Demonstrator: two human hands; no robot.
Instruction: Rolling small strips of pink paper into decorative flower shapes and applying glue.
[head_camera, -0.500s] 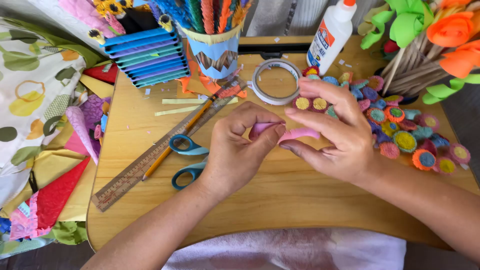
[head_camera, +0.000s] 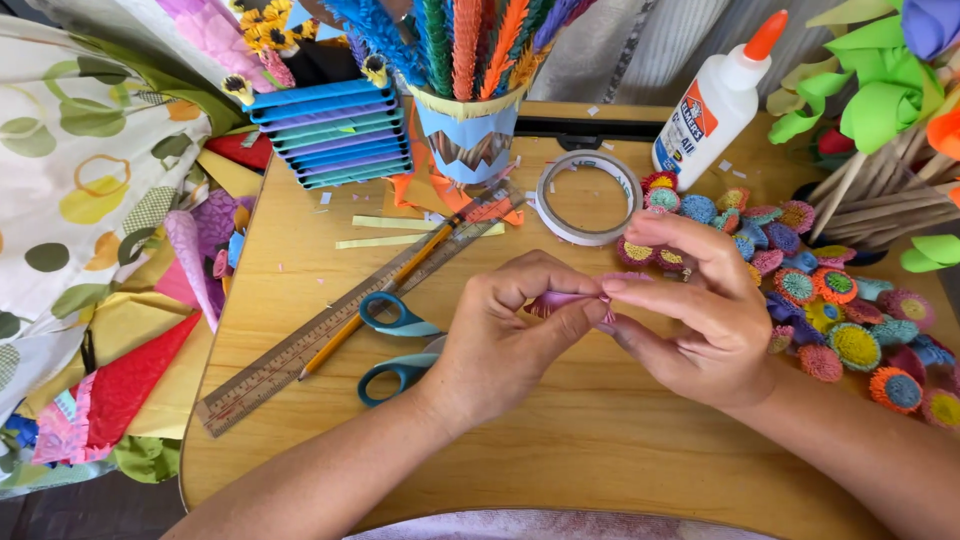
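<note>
Here pink paper strip (head_camera: 560, 301) pinched between both hands' fingers (head_camera: 585, 318).

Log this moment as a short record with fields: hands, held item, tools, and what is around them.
left hand: pinches a pink paper strip at its left end
right hand: pinches the same strip from the right
surface: wooden table
tools: blue-handled scissors, ruler and pencil lie left of the hands
behind hands: tape roll, white glue bottle with orange cap
right side: pile of small colourful paper flowers
far edge: paper-wrapped cup of fringed paper stems
</note>
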